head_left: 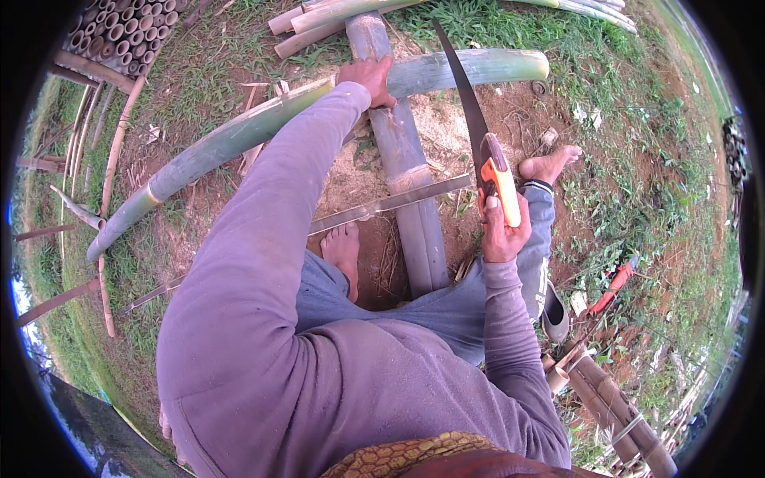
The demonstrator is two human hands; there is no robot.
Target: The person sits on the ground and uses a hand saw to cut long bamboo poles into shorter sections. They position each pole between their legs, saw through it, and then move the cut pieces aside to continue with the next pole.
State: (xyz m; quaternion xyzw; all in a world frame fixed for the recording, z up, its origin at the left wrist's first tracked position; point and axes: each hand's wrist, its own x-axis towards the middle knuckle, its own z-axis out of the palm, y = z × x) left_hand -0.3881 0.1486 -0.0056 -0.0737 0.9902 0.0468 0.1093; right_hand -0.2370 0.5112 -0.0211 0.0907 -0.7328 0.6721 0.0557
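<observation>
My left hand (370, 80) grips a thick green bamboo pole (239, 130), its fingers wrapped over the top where the pole crosses a weathered bamboo log (402, 155). In my right hand (504, 231) is a hand saw (500, 187) with an orange and dark handle. Its long dark blade (464, 89) points away from me and passes over the pole's right part in this view; whether the teeth touch the pole I cannot tell. A flat bamboo strip (390, 202) lies across the log, between my left forearm and the saw.
Several cut bamboo poles (319, 22) lie beyond the log. Stacked bamboo tubes (127, 32) stand at the far left. To the right are a red-handled tool (615, 288), a dark shoe (555, 314) and tied bamboo pieces (617, 406). My bare feet (341, 251) flank the log.
</observation>
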